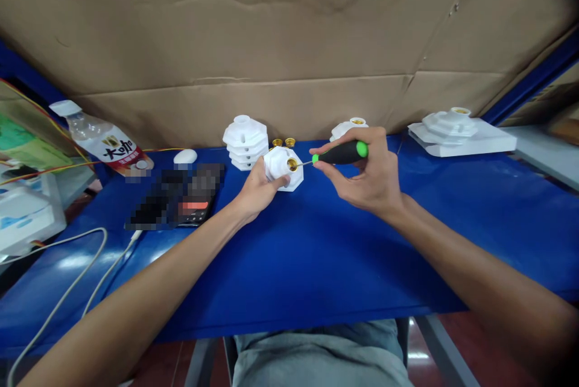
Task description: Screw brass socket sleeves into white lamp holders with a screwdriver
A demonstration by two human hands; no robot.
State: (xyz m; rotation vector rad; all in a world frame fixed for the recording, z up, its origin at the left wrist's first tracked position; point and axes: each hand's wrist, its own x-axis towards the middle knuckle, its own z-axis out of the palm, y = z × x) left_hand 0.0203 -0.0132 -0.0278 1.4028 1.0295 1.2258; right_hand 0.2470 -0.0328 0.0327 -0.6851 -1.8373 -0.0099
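In the head view, my left hand (259, 190) grips a white octagonal lamp holder (277, 164), tilted so its brass-lined socket faces right. My right hand (373, 179) is closed around a black and green screwdriver (341, 153). The screwdriver's thin shaft points left, with its tip at the socket's opening; how deep it sits I cannot tell. Behind my left hand stands a stack of white lamp holder bodies (245, 141). Two brass screw shells (290, 142) are beside that stack. Partly hidden behind my right hand is another white lamp holder (344, 128).
A blue table (289, 266) spans the front. On the left are a drink bottle (108, 140), a white rounded object (185, 157), a blurred dark phone (199, 194) and a white cable (106, 278). At right, a lamp holder (447, 124) rests on a white box (493, 137). Cardboard (253, 37) rises behind.
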